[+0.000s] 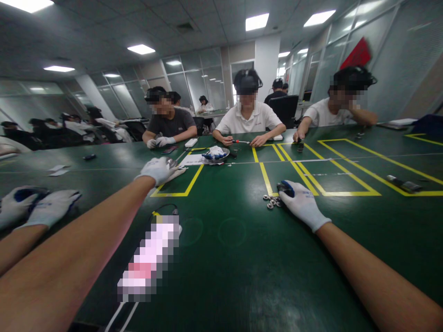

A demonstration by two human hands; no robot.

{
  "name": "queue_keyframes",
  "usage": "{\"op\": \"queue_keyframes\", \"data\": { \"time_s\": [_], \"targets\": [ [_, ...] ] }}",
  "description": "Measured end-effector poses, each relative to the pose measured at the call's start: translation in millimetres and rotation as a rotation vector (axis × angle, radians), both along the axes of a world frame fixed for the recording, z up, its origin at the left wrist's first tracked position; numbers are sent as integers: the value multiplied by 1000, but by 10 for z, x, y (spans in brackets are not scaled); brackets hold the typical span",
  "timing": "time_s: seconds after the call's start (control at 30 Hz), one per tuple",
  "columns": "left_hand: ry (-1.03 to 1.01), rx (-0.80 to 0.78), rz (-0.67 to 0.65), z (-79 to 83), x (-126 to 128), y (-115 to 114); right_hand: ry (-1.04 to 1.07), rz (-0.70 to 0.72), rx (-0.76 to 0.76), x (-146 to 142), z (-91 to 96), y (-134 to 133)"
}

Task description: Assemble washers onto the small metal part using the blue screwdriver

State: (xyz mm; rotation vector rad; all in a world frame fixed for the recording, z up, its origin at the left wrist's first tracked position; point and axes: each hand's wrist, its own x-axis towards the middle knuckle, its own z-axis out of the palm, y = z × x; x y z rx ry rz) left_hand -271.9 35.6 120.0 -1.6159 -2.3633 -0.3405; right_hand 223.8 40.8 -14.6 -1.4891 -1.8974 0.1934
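Note:
My left hand (pixel 156 171), in a white glove, reaches far forward over the green table, its fingers closed around a shiny metal thing (pixel 171 163) with a thin rod pointing away. Its exact kind is hard to make out. My right hand (pixel 300 201), gloved in white with blue on the inner side, rests on the table to the right. Between its thumb and fingers is a dark, rounded thing (pixel 285 188), partly covered by the glove. Just left of those fingertips lie several small round metal pieces (pixel 270 205).
A phone-like blurred device (pixel 150 258) with white cables lies in front of me. A metal bowl (pixel 226 154) holds white-and-blue cloth. Yellow tape (pixel 349 194) marks the table (pixel 235 276). A neighbour's gloved hands (pixel 51 208) are at left; several people sit opposite, one holding a screwdriver (pixel 239 142).

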Motion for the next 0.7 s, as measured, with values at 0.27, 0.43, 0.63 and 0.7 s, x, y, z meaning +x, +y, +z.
{"op": "queue_keyframes", "data": {
  "time_s": [0.27, 0.43, 0.63, 0.7],
  "targets": [
    [-207, -64, -548, -83, 2165, 350, 142, -94, -95, 56, 58, -10],
    [-417, 27, -777, -674, 2926, 33, 415, -38, -130, 59, 98, -40],
    [-433, 91, -1039, -993, 3062, -105, 622, 190, -131, -159, 239, -184],
    [-513, 94, -1078, -1046, 3031, -101, 602, 204, -128, -213, 248, -215]
  ]
}}
